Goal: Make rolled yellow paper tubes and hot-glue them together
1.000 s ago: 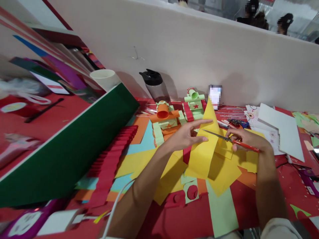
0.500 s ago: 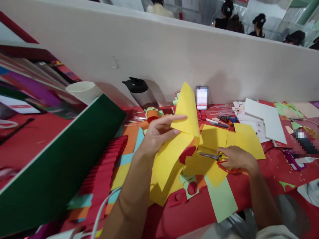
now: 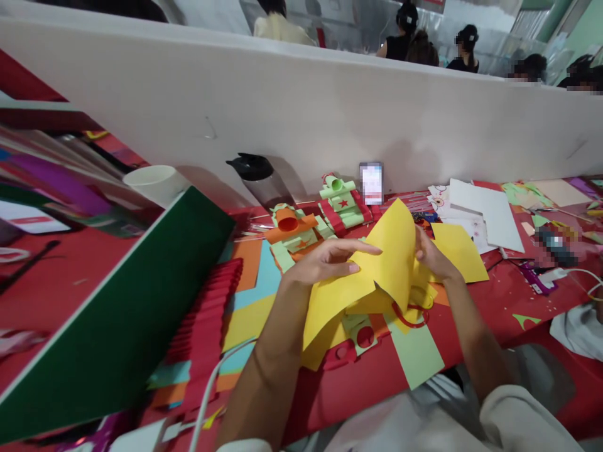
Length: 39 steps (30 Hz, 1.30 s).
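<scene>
A large sheet of yellow paper (image 3: pixel 334 304) is raised over the table, curved, with a slit near its middle. My left hand (image 3: pixel 320 262) grips its left part, thumb and index finger lying over the upper face. At the right edge, my right hand (image 3: pixel 432 254) has its fingers closed on the sheet, partly hidden behind it. Beneath the paper lie the scissors, their red handle (image 3: pixel 409 322) showing and their blades covered. More yellow sheets (image 3: pixel 464 254) rest to the right. A pale green strip (image 3: pixel 417 358) and a red cut piece (image 3: pixel 340 355) lie nearer me.
Behind my hands stand a green paper model with a red star (image 3: pixel 343 203), an orange-and-green model (image 3: pixel 292 235), a bottle (image 3: pixel 264 179) and a phone (image 3: pixel 372 183). A green board (image 3: pixel 117 320) leans at left. A white partition (image 3: pixel 301 107) borders the back.
My right hand has let go of the scissors, which now lie on the table, and has taken the paper's right edge. The sheet has moved right and been lowered, with my left hand still on it.
</scene>
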{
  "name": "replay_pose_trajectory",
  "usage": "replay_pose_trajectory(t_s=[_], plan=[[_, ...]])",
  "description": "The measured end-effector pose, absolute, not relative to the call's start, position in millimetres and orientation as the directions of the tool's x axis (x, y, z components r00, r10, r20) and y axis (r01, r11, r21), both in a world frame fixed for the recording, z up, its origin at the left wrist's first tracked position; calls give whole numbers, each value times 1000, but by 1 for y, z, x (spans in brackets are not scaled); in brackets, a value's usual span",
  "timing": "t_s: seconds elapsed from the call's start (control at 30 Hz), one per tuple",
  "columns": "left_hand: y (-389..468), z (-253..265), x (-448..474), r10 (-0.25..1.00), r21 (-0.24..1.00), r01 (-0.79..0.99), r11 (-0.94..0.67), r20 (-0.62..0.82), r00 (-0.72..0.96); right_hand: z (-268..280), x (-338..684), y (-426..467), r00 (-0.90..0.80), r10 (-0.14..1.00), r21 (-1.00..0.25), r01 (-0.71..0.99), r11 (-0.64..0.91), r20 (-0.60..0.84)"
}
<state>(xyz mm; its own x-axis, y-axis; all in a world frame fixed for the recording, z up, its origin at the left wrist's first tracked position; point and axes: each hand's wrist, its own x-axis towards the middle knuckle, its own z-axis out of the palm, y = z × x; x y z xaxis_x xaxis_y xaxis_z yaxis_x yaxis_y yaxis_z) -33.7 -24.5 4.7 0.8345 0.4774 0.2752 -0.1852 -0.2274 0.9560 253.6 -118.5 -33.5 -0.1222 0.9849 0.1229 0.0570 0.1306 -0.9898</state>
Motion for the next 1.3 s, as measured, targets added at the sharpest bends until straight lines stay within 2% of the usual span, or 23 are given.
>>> replay_pose_trajectory(t_s=[0.13,0.27,0.33,0.43,0.67,0.8,0.9,1.03,1.1,1.17,1.2,1.23,1.3], plan=[[-27,13,-32,447,965,-33,-259,150,882,-29,250,-107,-149,989,-1000,1,-6,-7],[-24,12,-32,553,952,100,-288,80,829,-15,288,-120,40,997,-997,36,-68,-67],[-19,5,-30,606,943,150,-298,65,792,-9,312,-130,77,988,-988,65,-139,-134],[-14,-9,-21,599,928,202,-314,29,800,-8,333,-138,97,979,-979,83,-188,-180],[-14,-16,-7,501,844,341,-414,-102,860,-25,340,-130,102,986,-945,287,-156,-131],[-10,-13,-22,585,765,468,-443,-149,797,-20,372,-140,218,969,-943,281,-180,-120],[-8,-11,-31,653,762,504,-407,-142,743,-18,400,-152,341,930,-920,303,-248,-138],[-10,-16,-26,703,840,465,-281,-150,695,-27,420,-160,511,852,-810,450,-375,-111],[-11,-20,-18,722,877,434,-209,-161,673,-29,417,-160,572,820,-682,596,-423,-8],[-13,-24,-11,728,911,388,-140,-171,664,-26,402,-158,573,797,-536,741,-404,193],[-13,-25,-7,728,926,362,-107,-175,663,-23,389,-157,519,813,-514,789,-338,263],[-14,-27,-4,728,939,336,-75,-179,662,-18,375,-156,456,844,-544,801,-250,284],[-15,-29,2,737,960,281,-9,-184,650,-8,340,-150,293,941,-699,708,-96,168]])
